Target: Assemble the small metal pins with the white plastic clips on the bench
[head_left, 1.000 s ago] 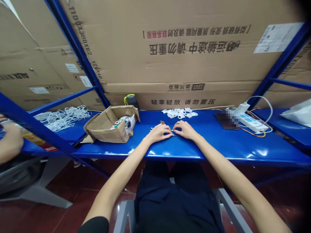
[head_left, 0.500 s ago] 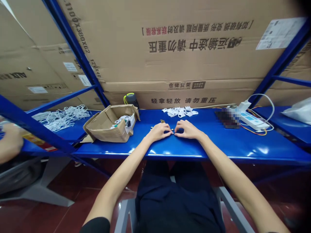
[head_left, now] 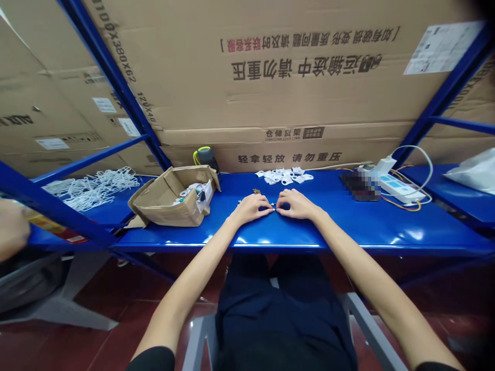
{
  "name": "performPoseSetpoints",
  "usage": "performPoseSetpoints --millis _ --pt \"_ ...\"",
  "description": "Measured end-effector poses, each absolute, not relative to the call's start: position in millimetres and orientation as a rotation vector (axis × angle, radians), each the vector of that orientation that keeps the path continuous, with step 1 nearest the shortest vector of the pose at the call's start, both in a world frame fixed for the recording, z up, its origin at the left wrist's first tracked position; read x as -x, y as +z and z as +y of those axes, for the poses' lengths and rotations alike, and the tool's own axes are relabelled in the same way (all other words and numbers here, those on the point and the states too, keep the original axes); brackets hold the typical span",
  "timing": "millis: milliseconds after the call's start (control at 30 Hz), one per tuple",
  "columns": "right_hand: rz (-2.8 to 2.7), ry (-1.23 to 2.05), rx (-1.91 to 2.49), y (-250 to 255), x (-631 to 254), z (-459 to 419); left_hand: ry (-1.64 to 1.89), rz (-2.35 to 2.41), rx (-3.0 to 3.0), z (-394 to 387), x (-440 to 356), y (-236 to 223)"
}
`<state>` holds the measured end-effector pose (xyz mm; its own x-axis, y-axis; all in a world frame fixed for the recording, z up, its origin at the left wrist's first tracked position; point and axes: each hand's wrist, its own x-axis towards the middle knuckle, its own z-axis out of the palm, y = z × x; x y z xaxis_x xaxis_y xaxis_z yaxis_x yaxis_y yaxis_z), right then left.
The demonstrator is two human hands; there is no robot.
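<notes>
**Neighbouring hand [head_left: 12, 225] slides toward the left edge while the pinch at centre holds**

Off to the far left, that co-worker's hand has drawn back, now cut off by the frame edge, and the whole view sits slightly higher than it did a second ago. The person's own forearms still reach forward to the middle of a glossy blue steel shelf [head_left: 328, 229]. Their left hand [head_left: 250, 207] and right hand [head_left: 297, 203] rest on it, facing each other.

Fingers on both hands curl inward, tips bunched around a tiny metal-and-white part [head_left: 273, 209] at the gap between the hands. It looks pinched, but it is too small to tell which fingertips grip it. A small brass-coloured piece [head_left: 256, 191] lies just beyond the left hand.

Farther back sits a loose heap of flat white plastic clips [head_left: 284, 176]. To the left, an open brown cardboard box [head_left: 170, 201] holds white and dark small parts, and a tangle of white plastic loops [head_left: 91, 188] lies past the blue upright. To the right, a white power strip [head_left: 394, 188] trails orange and white cables beside a pixelated dark object [head_left: 359, 185].
</notes>
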<state>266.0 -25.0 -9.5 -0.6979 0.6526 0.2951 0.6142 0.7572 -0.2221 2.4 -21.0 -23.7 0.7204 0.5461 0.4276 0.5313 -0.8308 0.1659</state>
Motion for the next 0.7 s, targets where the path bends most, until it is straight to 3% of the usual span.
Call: performPoseSetpoints --millis 700 --pt "-2.506 0.145 1.101 -19 -267 -14 0.874 1.172 -2.777 -18 -3 -21"
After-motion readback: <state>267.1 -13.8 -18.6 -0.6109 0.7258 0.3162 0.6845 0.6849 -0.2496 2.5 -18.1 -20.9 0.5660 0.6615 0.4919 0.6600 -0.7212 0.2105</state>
